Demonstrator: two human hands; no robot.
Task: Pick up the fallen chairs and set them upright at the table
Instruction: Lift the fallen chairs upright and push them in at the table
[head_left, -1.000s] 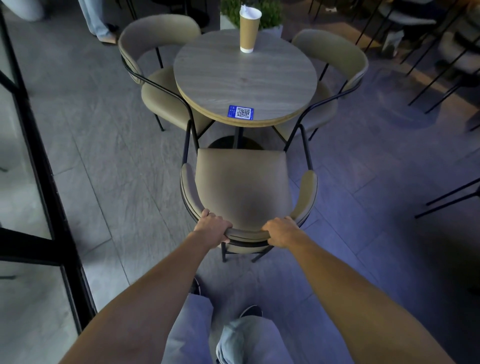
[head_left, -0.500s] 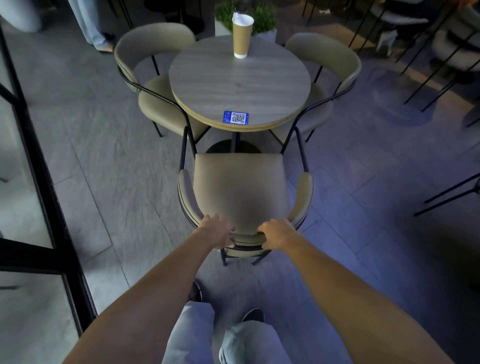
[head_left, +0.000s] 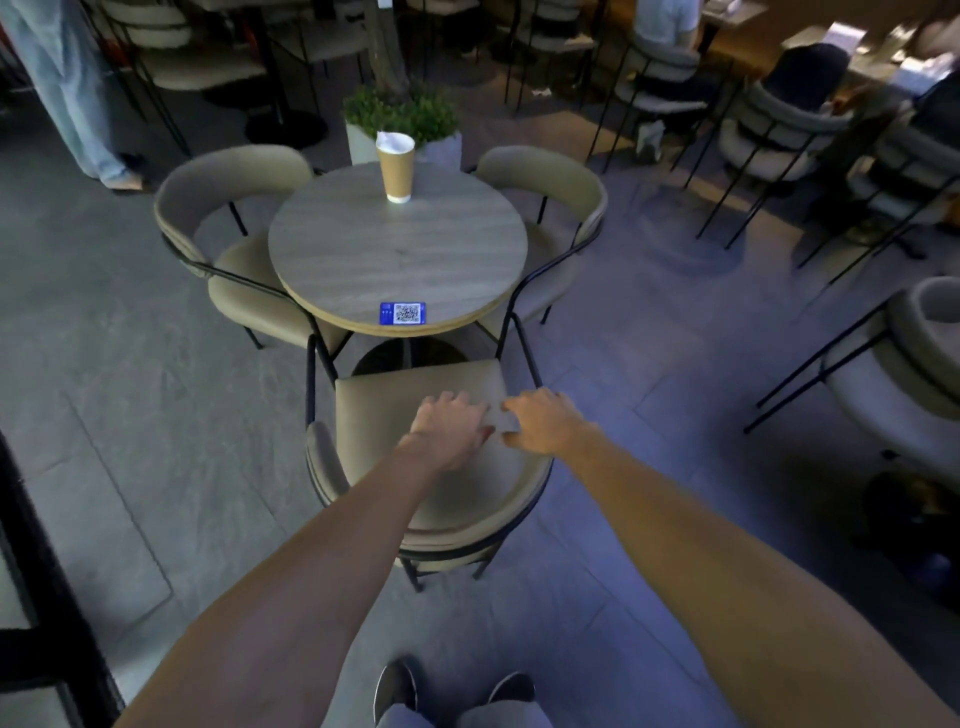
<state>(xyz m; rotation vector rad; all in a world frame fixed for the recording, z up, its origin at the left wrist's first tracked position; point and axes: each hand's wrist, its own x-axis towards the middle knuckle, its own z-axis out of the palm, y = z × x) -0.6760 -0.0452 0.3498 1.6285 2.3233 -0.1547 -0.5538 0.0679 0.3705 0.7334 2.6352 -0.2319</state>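
Observation:
Three beige padded chairs with black metal frames stand upright around a round wooden table (head_left: 363, 260). The near chair (head_left: 384, 415) faces the table, its curved backrest toward me and its seat front just under the table edge. The left chair (head_left: 223, 192) and the right chair (head_left: 550, 176) are tucked against the table. My left hand (head_left: 449, 428) and my right hand (head_left: 545, 421) hover side by side over the near chair's seat, fingers loosely spread, holding nothing. Neither hand touches the backrest.
A paper cup (head_left: 396, 166) and a blue QR sticker (head_left: 402, 313) are on the table. A planter (head_left: 400, 117) stands behind it. A black-framed glass partition (head_left: 31, 545) runs along the left. More chairs (head_left: 924, 364) stand at right; a person (head_left: 67, 93) stands far left.
Both hands have let go of the near chair's backrest and moved forward over its seat. The view has tilted up, showing more of the room behind the table.

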